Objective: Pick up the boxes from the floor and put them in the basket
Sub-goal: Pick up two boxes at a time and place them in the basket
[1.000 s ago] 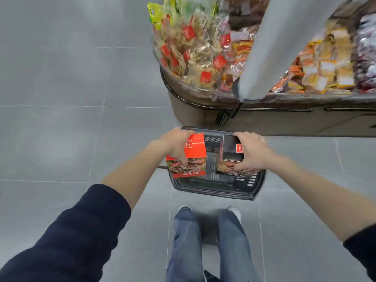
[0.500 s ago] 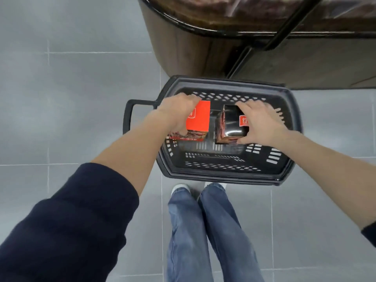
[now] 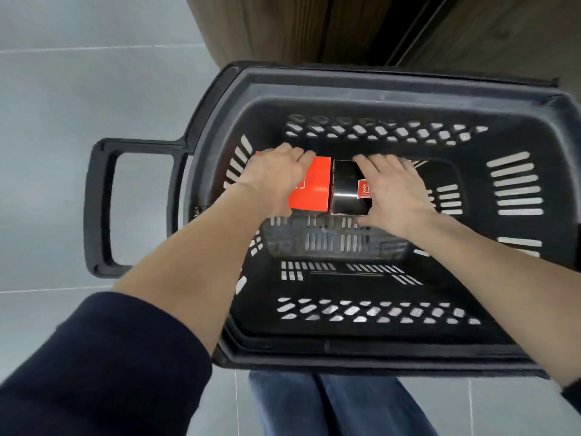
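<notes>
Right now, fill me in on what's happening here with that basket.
A person reaches both hands down into a black shopping basket that stands on the grey tiled floor. The left hand grips a red box and the right hand grips a black box. The two boxes are side by side, low inside the basket. Neither hand has let go yet, and I cannot tell whether the boxes already rest on the bottom.

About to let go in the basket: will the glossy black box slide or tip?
Probably stiff: the black box shows crisp edges under the right hand. Its glossy top may be slippery. Tipping seems unlikely: the red box stands alongside.
</notes>
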